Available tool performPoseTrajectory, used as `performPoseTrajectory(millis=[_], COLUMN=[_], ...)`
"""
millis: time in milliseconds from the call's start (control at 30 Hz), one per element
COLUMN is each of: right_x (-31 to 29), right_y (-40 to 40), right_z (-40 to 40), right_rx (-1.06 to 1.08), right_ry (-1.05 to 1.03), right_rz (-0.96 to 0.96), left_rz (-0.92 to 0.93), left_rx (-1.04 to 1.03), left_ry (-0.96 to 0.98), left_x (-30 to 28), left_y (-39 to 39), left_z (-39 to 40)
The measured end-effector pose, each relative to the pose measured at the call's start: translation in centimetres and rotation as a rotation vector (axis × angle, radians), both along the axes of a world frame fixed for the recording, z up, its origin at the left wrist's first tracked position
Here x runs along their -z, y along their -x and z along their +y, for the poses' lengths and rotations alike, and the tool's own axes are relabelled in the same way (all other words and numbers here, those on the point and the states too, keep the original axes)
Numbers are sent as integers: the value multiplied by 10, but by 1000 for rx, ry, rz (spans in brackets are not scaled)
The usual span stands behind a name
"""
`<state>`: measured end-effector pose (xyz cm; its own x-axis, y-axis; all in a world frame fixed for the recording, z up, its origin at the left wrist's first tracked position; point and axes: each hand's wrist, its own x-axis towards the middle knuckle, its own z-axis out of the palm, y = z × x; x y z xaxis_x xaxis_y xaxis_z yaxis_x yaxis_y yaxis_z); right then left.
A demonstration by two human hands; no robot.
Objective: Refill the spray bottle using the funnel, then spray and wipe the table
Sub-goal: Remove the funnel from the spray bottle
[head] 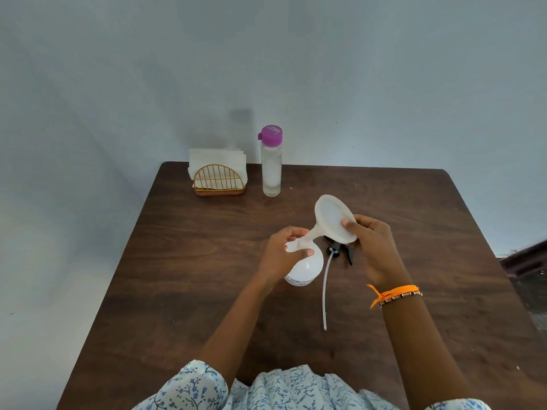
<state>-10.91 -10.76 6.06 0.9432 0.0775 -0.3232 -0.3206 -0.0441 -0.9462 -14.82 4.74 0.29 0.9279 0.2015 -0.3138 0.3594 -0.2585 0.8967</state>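
Brown table (183, 261); funnel (331, 220) tilted, spout down-left into spray bottle (307, 266).

Your left hand (281, 250) and right hand (374, 250) fill the middle of the worktop (183, 291). Between them lies the spray head (337, 248), its tube (325, 291) trailing toward you. At the far edge stand a napkin holder (218, 181) and a purple-capped bottle (271, 161), near each other. Bare wood lies open to left, right and far right.
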Motion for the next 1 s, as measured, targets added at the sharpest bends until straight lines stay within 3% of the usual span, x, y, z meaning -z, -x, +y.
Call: performPoseTrajectory(millis=[167,300,433,533,633,767,1000], right_x=[4,10,9,11,10,13,8], right_y=[1,1,-1,-2,-1,-4,-19], right_z=[-2,-1,-1,-2,-4,-7,-5], right_rx=[-18,13,-35,-20,-52,-16,-25], right_ry=[-74,129,-14,60,-55,47,-202], right_rz=[50,-52,16,-16,37,5,125], left_rz=[2,-4,5,-2,8,5,4], left_rx=[-30,-20,-24,-17,-28,-28,18], left_ry=[-27,-47,-57,-45,-30,3,56], left_x=[3,5,5,6,5,3,-1], left_y=[-1,-1,-2,-2,-2,-2,-6], left_z=[-2,1,2,2,2,1,12])
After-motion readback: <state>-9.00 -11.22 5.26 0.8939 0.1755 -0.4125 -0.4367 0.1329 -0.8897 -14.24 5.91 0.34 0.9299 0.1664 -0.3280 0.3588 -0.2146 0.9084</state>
